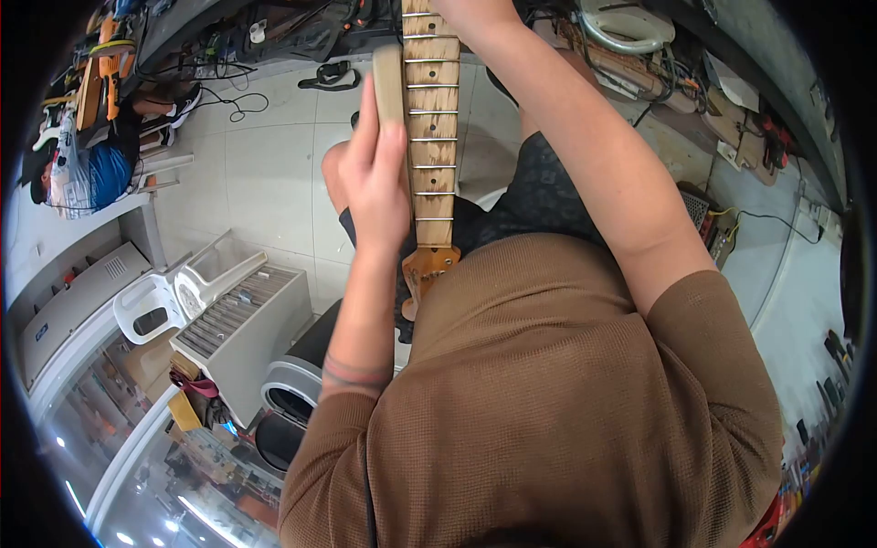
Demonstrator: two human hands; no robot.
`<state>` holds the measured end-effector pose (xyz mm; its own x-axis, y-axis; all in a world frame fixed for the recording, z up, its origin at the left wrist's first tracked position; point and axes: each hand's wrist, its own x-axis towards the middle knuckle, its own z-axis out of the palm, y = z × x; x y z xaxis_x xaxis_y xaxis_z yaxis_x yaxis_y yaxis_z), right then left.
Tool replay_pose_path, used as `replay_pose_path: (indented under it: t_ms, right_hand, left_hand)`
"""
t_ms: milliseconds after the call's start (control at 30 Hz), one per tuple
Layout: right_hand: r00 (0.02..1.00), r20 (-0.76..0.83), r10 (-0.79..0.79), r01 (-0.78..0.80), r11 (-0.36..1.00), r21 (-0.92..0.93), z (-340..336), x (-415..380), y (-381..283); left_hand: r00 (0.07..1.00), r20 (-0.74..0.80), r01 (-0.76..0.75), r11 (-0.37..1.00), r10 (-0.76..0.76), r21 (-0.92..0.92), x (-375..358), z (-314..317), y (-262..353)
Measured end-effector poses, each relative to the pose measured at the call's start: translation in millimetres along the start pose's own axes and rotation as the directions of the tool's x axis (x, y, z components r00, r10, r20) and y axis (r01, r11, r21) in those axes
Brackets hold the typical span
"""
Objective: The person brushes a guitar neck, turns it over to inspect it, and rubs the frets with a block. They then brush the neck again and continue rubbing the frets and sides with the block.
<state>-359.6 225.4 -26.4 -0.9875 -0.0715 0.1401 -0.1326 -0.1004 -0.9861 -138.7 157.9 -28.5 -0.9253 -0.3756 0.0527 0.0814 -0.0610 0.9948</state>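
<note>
A guitar neck (431, 151) with metal frets and dark dot inlays runs lengthwise from the top edge toward my lap. Its headstock (427, 268) with tuning posts rests close against my shirt. My left hand (375, 183) is closed round a flat, pale wooden block (389, 87), held along the left edge of the fretboard; the block is slightly blurred. At the top edge, my right hand (470, 16) lies by the upper part of the neck. The frame cuts off its fingers, and the guitar's body is out of view.
Another person (100, 173) sits at the far left. A white plastic chair (151, 306) stands beside a white drawer unit (247, 338), near an open-lidded bin (290, 388). Cables and tools crowd the bench (639, 64) at upper right. A black strap (331, 77) lies on the tiled floor.
</note>
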Motion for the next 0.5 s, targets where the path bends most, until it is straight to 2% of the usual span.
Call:
replay_pose_path:
  t_ms: [67,167,233,367,433,500]
  right_hand:
    - [1.000,0.026,0.004,-0.005,0.998,0.066,0,0,1]
    - [0.995,0.091,0.029,-0.034,0.998,0.050,-8,-4,-8]
    - [0.997,0.075,0.023,-0.026,0.999,0.039,-3,-3,-5]
    - [0.999,-0.013,-0.030,0.030,0.999,-0.035,-1,2,8]
    - [0.999,0.000,-0.032,0.032,0.999,-0.017,0,4,1]
    - [1.000,0.002,-0.008,0.008,1.000,-0.010,-6,-5,-1]
  left_hand:
    - [1.000,0.004,-0.016,1.000,0.016,-0.017,19,6,8]
    - [1.000,-0.027,-0.001,0.999,0.000,-0.041,16,3,8]
    - [1.000,0.023,-0.020,0.979,0.016,0.203,-29,-25,-16]
    - [0.999,-0.034,-0.017,0.985,0.023,0.171,-8,-1,-6]
    - [0.995,-0.087,-0.044,0.987,0.058,0.152,14,9,5]
    - [0.996,-0.064,-0.056,0.994,0.062,0.098,37,16,10]
